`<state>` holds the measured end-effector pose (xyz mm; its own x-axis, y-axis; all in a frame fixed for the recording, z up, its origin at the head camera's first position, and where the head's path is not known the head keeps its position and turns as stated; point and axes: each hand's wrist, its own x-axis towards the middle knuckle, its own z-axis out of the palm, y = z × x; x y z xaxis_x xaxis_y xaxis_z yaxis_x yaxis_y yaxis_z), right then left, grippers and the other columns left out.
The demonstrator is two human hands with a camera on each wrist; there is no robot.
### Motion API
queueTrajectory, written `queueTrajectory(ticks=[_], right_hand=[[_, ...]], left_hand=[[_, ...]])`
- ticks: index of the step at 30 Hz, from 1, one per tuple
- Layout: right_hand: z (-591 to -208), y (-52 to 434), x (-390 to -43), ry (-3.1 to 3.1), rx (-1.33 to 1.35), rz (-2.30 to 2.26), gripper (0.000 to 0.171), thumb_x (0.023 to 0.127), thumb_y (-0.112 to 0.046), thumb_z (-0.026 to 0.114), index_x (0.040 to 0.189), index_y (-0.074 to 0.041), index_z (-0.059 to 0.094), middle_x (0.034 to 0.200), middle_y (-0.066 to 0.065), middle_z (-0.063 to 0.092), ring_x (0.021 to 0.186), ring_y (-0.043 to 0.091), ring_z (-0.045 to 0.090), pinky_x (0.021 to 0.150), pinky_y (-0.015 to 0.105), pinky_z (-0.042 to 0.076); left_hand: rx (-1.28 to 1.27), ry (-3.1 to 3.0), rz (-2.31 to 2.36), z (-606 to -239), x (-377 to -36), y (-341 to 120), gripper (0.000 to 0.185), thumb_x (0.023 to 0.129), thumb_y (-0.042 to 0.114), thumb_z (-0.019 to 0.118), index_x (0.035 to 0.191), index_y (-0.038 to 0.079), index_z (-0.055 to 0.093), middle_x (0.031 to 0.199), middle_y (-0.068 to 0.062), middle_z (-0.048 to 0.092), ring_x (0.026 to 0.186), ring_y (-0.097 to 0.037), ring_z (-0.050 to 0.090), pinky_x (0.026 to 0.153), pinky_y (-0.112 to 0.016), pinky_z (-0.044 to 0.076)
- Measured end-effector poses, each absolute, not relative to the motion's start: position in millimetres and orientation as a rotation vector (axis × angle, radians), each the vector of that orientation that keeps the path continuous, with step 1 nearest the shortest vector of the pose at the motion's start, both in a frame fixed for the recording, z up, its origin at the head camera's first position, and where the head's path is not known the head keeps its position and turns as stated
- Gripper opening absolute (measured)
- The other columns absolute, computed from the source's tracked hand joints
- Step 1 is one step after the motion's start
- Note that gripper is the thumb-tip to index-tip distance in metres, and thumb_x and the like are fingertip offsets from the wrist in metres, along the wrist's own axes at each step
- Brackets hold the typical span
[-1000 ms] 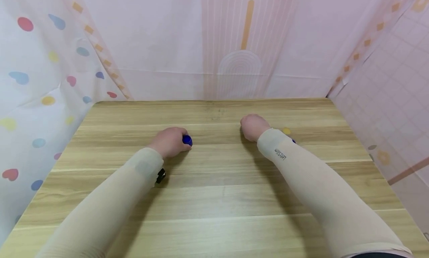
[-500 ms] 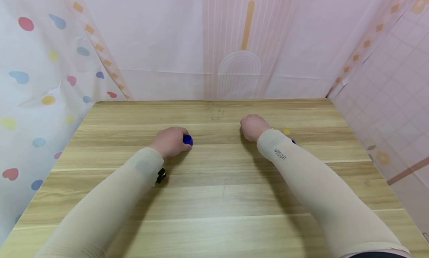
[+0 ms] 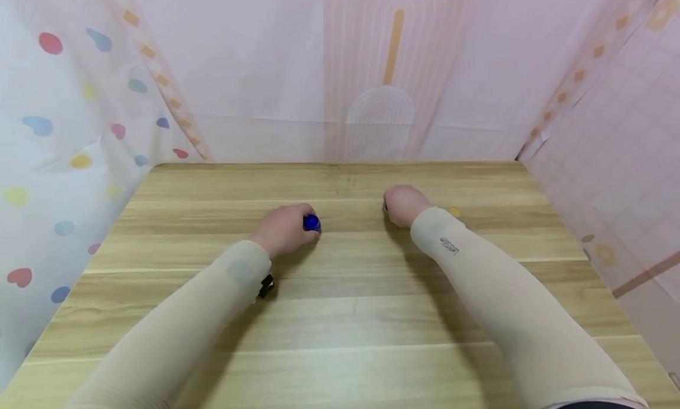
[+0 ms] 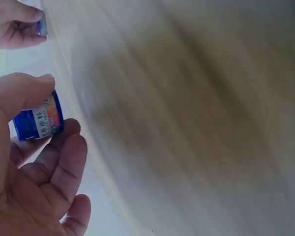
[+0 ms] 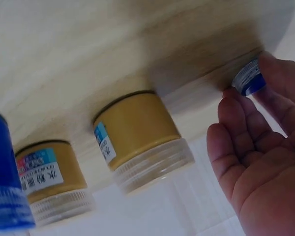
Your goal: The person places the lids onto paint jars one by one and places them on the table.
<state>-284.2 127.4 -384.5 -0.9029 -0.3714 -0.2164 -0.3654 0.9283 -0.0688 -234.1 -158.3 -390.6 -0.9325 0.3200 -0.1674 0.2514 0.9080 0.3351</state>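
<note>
My left hand (image 3: 284,228) holds a small blue paint jar (image 3: 311,222) over the middle of the table, between thumb and fingers. In the left wrist view the jar (image 4: 37,120) shows a printed label with a barcode, and no ribbed lid is visible on it. Farther right, my right hand (image 3: 406,205) pinches a small ribbed jar lid (image 5: 250,78), clear at the rim and blue on one side. The back of the hand mostly hides that lid in the head view. Beside the right hand stand two yellow paint jars (image 5: 137,130) with clear ribbed lids.
Another blue jar (image 5: 5,167) stands at the edge of the right wrist view. My right sleeve (image 3: 478,279) mostly covers these jars from above. A black piece (image 3: 267,285) sits by the left wrist. Patterned cloth (image 3: 255,72) hangs behind the wooden table (image 3: 345,326).
My left hand has shifted a little to the right with the blue jar, and more of the jar's top shows. The right hand stays nearly in place. The head view has tilted slightly.
</note>
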Motion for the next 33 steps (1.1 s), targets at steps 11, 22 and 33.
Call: queueTrajectory(ticks=[11, 22, 33], right_hand=[[-364.3, 124.2, -263.3, 2.892, -0.55, -0.338, 0.038, 0.103, -0.021, 0.062, 0.136, -0.002, 0.065, 0.134, 0.018, 0.069, 0.126, 0.035, 0.064, 0.113, 0.049, 0.049], [-352.8, 104.5, -233.6, 2.791, -0.618, -0.678, 0.044, 0.1, -0.022, 0.07, 0.14, -0.006, 0.064, 0.127, 0.014, 0.068, 0.117, 0.029, 0.064, 0.106, 0.047, 0.052], [-352.0, 94.9, -213.1, 2.729, -0.853, -0.908, 0.038, 0.097, -0.015, 0.072, 0.133, -0.004, 0.067, 0.119, 0.011, 0.069, 0.109, 0.03, 0.066, 0.095, 0.04, 0.056]], left_hand=[[0.477, 2.81, 0.646, -390.1, -226.5, -146.5, 0.042, 0.096, 0.039, 0.076, 0.129, 0.014, 0.066, 0.116, -0.003, 0.074, 0.105, -0.024, 0.07, 0.098, -0.046, 0.056], [0.596, 2.822, 0.734, -390.4, -222.4, -137.2, 0.036, 0.096, 0.035, 0.078, 0.121, 0.011, 0.07, 0.101, -0.001, 0.073, 0.091, -0.019, 0.068, 0.087, -0.041, 0.057], [0.675, 2.765, 0.864, -386.1, -212.7, -125.0, 0.03, 0.097, 0.026, 0.078, 0.121, 0.011, 0.071, 0.095, 0.0, 0.071, 0.081, -0.016, 0.063, 0.072, -0.032, 0.054]])
